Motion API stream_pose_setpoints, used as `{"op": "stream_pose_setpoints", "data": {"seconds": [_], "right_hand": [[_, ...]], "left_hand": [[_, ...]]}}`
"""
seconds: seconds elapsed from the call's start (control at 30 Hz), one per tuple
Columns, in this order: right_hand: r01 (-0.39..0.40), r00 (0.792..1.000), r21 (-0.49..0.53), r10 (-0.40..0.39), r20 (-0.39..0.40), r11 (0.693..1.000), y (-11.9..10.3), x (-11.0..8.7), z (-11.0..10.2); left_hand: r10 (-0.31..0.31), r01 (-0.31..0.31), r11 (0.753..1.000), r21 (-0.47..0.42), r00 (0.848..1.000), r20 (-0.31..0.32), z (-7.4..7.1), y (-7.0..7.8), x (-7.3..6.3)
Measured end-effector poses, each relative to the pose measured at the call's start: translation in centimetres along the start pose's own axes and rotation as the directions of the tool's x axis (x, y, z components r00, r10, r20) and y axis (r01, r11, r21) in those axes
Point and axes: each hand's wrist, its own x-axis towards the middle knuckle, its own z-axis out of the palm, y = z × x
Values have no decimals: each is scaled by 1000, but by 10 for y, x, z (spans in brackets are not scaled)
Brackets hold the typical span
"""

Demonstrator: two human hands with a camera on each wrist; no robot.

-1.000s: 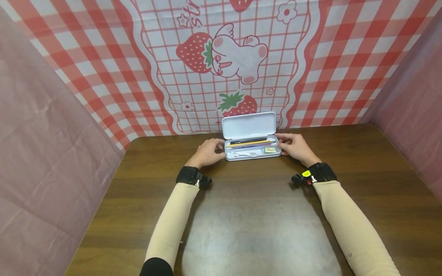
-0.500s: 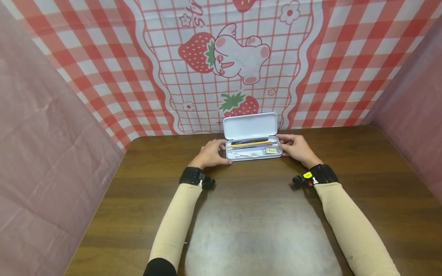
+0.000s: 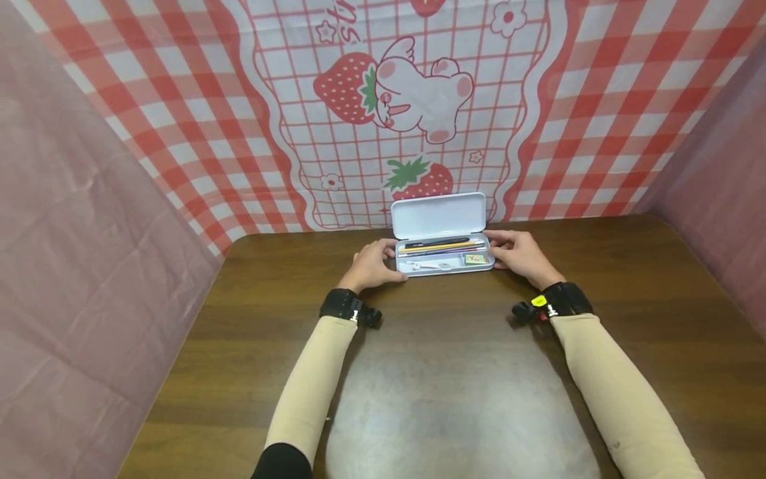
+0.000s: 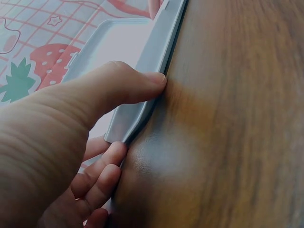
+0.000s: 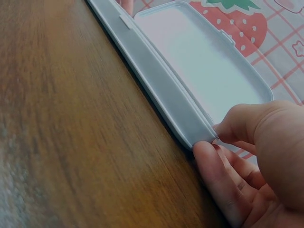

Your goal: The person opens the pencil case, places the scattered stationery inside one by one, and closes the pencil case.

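Observation:
A pale grey-white pencil case (image 3: 439,217) lies at the back of the table with its hinged lid raised. Inside are a black pen (image 3: 437,243), a yellow pencil (image 3: 445,248), other slim writing tools, a small white item (image 3: 415,266) and a green-edged block (image 3: 476,259) at the right front. My left hand (image 3: 369,266) grips the left end, its thumb (image 4: 151,81) on the front edge and fingers bent around the side. At the opposite end, my right hand (image 3: 523,256) pinches the corner between thumb and fingers, as the right wrist view shows.
The brown wooden table (image 3: 443,372) runs toward me. Behind it hangs a red-and-white checked cloth (image 3: 604,120) with strawberry prints, close to the raised lid. Pink fabric (image 3: 84,253) closes off both sides.
My left thumb has slid from the case's left end onto its front edge. The right hand keeps its hold. The whole head view has shifted slightly, with the lid still raised.

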Motion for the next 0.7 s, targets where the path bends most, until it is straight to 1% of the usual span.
{"op": "stream_pose_setpoints", "data": {"seconds": [0.1,0.2,0.3,0.33,0.4,0.47,0.53,0.6,0.7], "right_hand": [[-11,1000,1,11,-2,1000,-1,-2,-1],[-22,1000,18,23,-6,1000,-4,-2,-3],[-28,999,0,28,-21,1000,-11,0,-7],[-21,999,-26,20,-34,999,-15,0,-9],[5,998,-114,-12,-63,993,-24,1,-14],[26,995,-209,-46,-94,978,-37,2,-20],[48,990,-281,-83,-114,959,-50,3,-25],[68,986,-313,-112,-124,947,-62,5,-28],[100,982,-321,-145,-121,942,-77,9,-29]], "left_hand": [[-1,1,1000,-22,1000,-4,-1,4,-3],[-4,4,999,-35,1000,-4,-1,4,-2],[-11,11,1000,-29,1000,-4,1,-1,1],[-11,11,1000,-25,1000,-4,2,-3,2],[-13,13,1000,-19,1000,-3,3,-4,3],[-16,16,1000,-25,1000,2,3,-5,3],[-14,14,999,-38,1000,6,3,-5,3],[-7,7,999,-38,1000,6,3,-5,4],[8,-8,1000,-30,1000,4,5,-8,8]]}}
